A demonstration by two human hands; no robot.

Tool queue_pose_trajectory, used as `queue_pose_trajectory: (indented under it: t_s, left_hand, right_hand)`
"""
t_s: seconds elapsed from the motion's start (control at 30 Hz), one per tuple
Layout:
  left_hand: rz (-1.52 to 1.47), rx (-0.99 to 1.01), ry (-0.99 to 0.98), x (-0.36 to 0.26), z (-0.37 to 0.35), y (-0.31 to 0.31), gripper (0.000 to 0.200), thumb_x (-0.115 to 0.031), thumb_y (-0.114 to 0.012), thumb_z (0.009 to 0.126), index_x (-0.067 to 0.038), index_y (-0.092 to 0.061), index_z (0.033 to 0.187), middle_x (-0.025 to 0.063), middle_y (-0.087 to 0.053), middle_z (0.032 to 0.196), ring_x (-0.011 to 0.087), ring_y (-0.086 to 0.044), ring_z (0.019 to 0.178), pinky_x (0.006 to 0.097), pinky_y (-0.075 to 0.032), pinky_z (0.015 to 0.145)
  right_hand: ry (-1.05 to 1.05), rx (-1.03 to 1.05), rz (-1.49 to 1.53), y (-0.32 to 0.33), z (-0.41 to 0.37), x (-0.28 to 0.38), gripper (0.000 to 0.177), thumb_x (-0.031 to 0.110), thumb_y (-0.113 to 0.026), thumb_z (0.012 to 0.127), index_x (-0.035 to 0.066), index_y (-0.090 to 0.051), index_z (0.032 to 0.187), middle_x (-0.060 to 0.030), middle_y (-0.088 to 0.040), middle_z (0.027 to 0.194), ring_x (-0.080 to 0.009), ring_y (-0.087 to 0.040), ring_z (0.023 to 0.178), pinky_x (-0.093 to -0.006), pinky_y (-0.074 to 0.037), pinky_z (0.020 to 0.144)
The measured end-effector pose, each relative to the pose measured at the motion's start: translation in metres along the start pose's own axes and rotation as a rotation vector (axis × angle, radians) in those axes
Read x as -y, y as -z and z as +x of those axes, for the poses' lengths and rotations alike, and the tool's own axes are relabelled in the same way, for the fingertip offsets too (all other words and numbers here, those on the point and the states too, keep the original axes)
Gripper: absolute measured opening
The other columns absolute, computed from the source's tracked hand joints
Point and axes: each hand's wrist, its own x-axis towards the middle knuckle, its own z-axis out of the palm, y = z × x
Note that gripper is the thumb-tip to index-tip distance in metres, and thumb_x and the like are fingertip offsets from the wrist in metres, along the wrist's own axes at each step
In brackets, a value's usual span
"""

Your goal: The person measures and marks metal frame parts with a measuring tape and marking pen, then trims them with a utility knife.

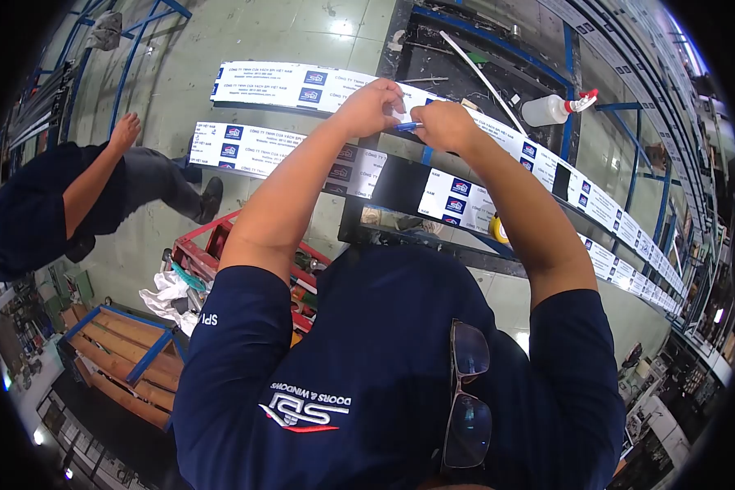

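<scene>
My left hand (pixel 371 108) rests on the far film-wrapped profile bar (pixel 261 84), fingers loosely curled, with a small gap between thumb and fingertips. Close on its right, my right hand (pixel 445 126) is closed around a slim blue pen-like tool (pixel 408 126), whose end points toward the left thumb. White film with blue logos covers the bar. Nearer my body lies a second wrapped bar (pixel 367 173), roughly parallel, with a black patch (pixel 400 184) across it. My left forearm hides part of this near bar.
A white spray bottle (pixel 545 110) with a red nozzle lies beyond the bars on a blue frame (pixel 567 65). Something yellow (pixel 498 229) sits by my right forearm. A red tool cart (pixel 196 253) stands to the left. Another person (pixel 98 188) is at the far left.
</scene>
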Motion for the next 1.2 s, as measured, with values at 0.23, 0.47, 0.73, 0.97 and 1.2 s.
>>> queue_pose_trajectory:
  t_s: [0.23,0.47,0.73,0.97,1.2]
  left_hand:
    - [0.023,-0.011,0.001,0.000,0.001,-0.002,0.025,-0.006,-0.084,0.072,-0.008,-0.072,0.093,0.0025,-0.059,0.120,0.0203,-0.063,0.106,0.0307,-0.053,0.093]
    - [0.027,-0.024,-0.005,0.004,0.002,-0.004,0.024,-0.005,-0.083,0.072,-0.008,-0.072,0.093,0.0025,-0.060,0.118,0.0199,-0.063,0.105,0.0306,-0.053,0.092]
    - [0.069,-0.061,-0.089,0.014,0.006,-0.008,0.025,0.000,-0.080,0.071,-0.006,-0.071,0.093,0.0043,-0.059,0.117,0.0197,-0.063,0.102,0.0302,-0.053,0.090]
    - [0.003,-0.003,0.007,0.003,0.004,-0.003,0.027,0.000,-0.081,0.072,-0.006,-0.071,0.096,0.0039,-0.058,0.120,0.0179,-0.063,0.102,0.0299,-0.053,0.089]
    - [0.024,-0.024,-0.001,0.005,0.006,-0.003,0.025,-0.006,-0.083,0.071,-0.008,-0.072,0.094,0.0057,-0.059,0.120,0.0223,-0.063,0.107,0.0319,-0.051,0.094]
  right_hand:
    - [0.120,-0.023,-0.096,0.000,0.000,0.000,0.024,0.019,-0.064,0.086,0.009,-0.071,0.106,-0.0172,-0.073,0.096,-0.0355,-0.071,0.093,-0.0463,-0.056,0.083]
    - [0.075,-0.108,-0.041,-0.011,0.000,-0.007,0.019,0.023,-0.067,0.088,0.010,-0.069,0.102,-0.0172,-0.073,0.094,-0.0366,-0.071,0.092,-0.0472,-0.055,0.081]
    - [0.051,-0.108,-0.069,-0.008,-0.004,0.000,0.021,0.024,-0.066,0.089,0.013,-0.071,0.107,-0.0164,-0.073,0.097,-0.0354,-0.071,0.095,-0.0462,-0.056,0.082]
    - [0.076,-0.045,-0.107,-0.007,-0.002,0.007,0.038,0.017,-0.062,0.085,0.012,-0.066,0.123,-0.0164,-0.074,0.098,-0.0344,-0.073,0.091,-0.0458,-0.058,0.082]
    - [-0.010,-0.289,0.132,-0.024,-0.006,-0.015,0.020,0.020,-0.065,0.088,0.012,-0.065,0.107,-0.0164,-0.073,0.094,-0.0372,-0.070,0.091,-0.0491,-0.055,0.080]
